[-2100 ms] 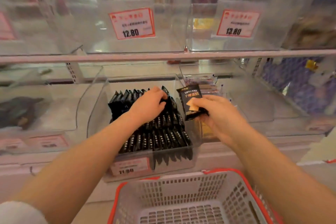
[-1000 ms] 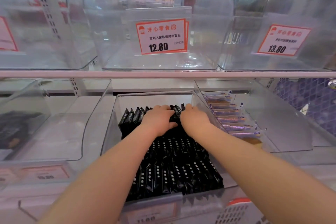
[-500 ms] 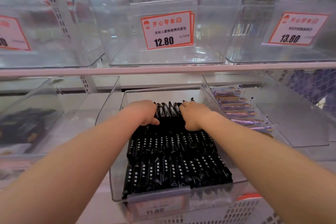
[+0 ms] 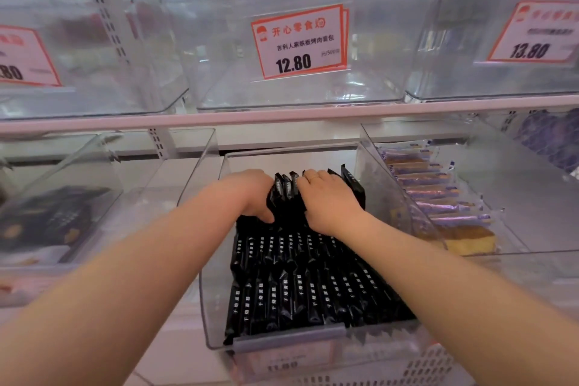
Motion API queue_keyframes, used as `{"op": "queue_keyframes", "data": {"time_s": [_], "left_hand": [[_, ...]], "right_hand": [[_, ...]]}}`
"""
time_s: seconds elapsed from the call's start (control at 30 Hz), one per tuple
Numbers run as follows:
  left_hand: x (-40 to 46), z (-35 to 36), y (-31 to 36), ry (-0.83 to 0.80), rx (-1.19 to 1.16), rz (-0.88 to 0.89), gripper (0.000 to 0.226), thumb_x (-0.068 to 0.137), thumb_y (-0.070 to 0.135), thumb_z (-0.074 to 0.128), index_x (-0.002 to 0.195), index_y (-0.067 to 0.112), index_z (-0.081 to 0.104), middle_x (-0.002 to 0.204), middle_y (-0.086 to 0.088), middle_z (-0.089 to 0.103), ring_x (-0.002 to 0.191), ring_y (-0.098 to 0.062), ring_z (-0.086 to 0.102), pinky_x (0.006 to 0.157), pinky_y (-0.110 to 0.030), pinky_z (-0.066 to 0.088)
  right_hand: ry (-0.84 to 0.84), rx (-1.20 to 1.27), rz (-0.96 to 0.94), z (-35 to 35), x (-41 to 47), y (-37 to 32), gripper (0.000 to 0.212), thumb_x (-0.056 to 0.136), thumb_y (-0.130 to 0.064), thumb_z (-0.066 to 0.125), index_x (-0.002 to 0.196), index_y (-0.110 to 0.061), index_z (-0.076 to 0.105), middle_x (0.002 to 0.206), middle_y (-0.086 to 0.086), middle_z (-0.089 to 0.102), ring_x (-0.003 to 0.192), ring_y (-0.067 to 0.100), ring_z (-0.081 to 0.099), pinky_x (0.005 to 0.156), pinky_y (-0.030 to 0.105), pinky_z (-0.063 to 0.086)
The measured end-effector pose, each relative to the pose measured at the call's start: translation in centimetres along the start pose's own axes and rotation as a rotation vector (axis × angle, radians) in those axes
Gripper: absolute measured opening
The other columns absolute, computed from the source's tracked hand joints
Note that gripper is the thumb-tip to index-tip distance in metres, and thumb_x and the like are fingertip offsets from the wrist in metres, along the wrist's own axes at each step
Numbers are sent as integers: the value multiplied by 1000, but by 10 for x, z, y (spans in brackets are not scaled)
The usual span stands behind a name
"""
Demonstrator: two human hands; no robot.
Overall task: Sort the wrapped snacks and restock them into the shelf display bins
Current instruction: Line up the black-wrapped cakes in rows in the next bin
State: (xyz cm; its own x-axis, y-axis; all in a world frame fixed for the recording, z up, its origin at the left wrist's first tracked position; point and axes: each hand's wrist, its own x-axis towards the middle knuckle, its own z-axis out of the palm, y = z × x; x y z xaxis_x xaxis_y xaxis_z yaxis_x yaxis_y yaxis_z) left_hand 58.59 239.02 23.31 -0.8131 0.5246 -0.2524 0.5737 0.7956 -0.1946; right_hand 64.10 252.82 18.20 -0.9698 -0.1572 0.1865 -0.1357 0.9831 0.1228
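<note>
Left hand (image 4: 250,194) and right hand (image 4: 329,200) both curl around the rear rows of black wrapped snacks (image 4: 300,276), which stand on edge in the clear bin (image 4: 216,301) on the lower shelf. Packs look light, glossy film, slippery and crinkly; soft cake inside likely crushes. Best gripped across flat faces in bunches, not by the crimped ends.

Two bare hands, the left hand (image 4: 250,194) and the right hand (image 4: 329,200), show. Three orange-bordered white price cards hang on the upper clear plastic bins: one at left (image 4: 22,56), one in the middle (image 4: 299,41), one at right (image 4: 535,33). The black foil-wrapped snack packets (image 4: 313,288) stand in two front rows plus a back cluster; their exact number cannot be told.
</note>
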Motion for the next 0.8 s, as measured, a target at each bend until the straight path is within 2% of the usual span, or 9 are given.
{"op": "queue_keyframes", "data": {"time_s": [0.07, 0.13, 0.23, 0.37, 0.47, 0.57, 0.67, 0.73, 0.8], "left_hand": [[-6, -1, -8, -10, 142, -8, 55, 76, 40, 71, 122, 17, 51, 119, -4, 53, 108, -25, 56, 83, -36, 49], [-7, -1, -12, -14, 235, -25, 52, 80, 39, 68, 123, 18, 50, 118, -4, 52, 106, -25, 57, 77, -34, 48], [-2, 1, -10, -27, 257, -50, 47, 84, 37, 65, 122, 14, 51, 117, -5, 54, 105, -26, 58, 72, -33, 45], [4, 1, -12, 17, 225, -61, 50, 81, 30, 69, 122, 11, 47, 116, -7, 54, 105, -28, 58, 69, -33, 42], [5, 1, -12, 52, 183, -84, 52, 80, 25, 71, 120, 8, 44, 116, -10, 55, 104, -29, 58, 68, -34, 42], [-3, -1, -12, 122, 195, -45, 55, 80, 30, 70, 122, 9, 40, 120, -8, 50, 108, -28, 55, 70, -34, 41], [-23, -5, -9, 265, 209, 112, 47, 82, 35, 65, 118, 12, 45, 119, -7, 47, 110, -26, 50, 75, -36, 42], [-35, -2, -2, 152, 226, 260, 32, 86, 35, 60, 110, 16, 51, 113, -4, 52, 106, -24, 53, 71, -32, 41], [-44, 5, 9, -27, 258, 300, 33, 87, 41, 57, 110, 18, 54, 112, -2, 56, 104, -23, 56, 73, -32, 45]], "right_hand": [[-34, 87, -123, -2, 2, -2, 63, 81, -17, 58, 138, -8, 32, 146, 11, 30, 133, 28, 30, 111, 37, 27], [-73, 95, -207, -5, 4, -7, 64, 85, -19, 58, 141, -7, 30, 149, 10, 28, 134, 27, 30, 109, 38, 31], [10, -32, -203, 0, 11, -14, 51, 90, -20, 54, 136, -8, 35, 140, 10, 37, 123, 27, 40, 94, 37, 40], [87, -75, -126, 4, 17, -15, 42, 89, -18, 56, 127, -9, 39, 128, 9, 46, 114, 27, 46, 78, 33, 38], [55, -36, -89, 7, 16, -16, 44, 90, -22, 57, 128, -8, 39, 130, 9, 46, 117, 27, 44, 85, 33, 39], [0, 79, -113, -9, 9, -15, 56, 89, -34, 58, 135, -9, 37, 141, 9, 39, 126, 27, 38, 99, 36, 36], [70, 166, -150, -26, -8, -10, 46, 86, -34, 61, 126, -15, 46, 126, 5, 48, 113, 25, 47, 86, 34, 39], [-72, 232, -173, -27, -24, -11, 37, 85, -36, 62, 116, -19, 52, 114, 2, 52, 103, 22, 52, 78, 32, 42], [-282, 227, -174, -21, -33, -13, 38, 85, -39, 62, 115, -18, 54, 114, 2, 52, 104, 22, 52, 81, 33, 45]]}}
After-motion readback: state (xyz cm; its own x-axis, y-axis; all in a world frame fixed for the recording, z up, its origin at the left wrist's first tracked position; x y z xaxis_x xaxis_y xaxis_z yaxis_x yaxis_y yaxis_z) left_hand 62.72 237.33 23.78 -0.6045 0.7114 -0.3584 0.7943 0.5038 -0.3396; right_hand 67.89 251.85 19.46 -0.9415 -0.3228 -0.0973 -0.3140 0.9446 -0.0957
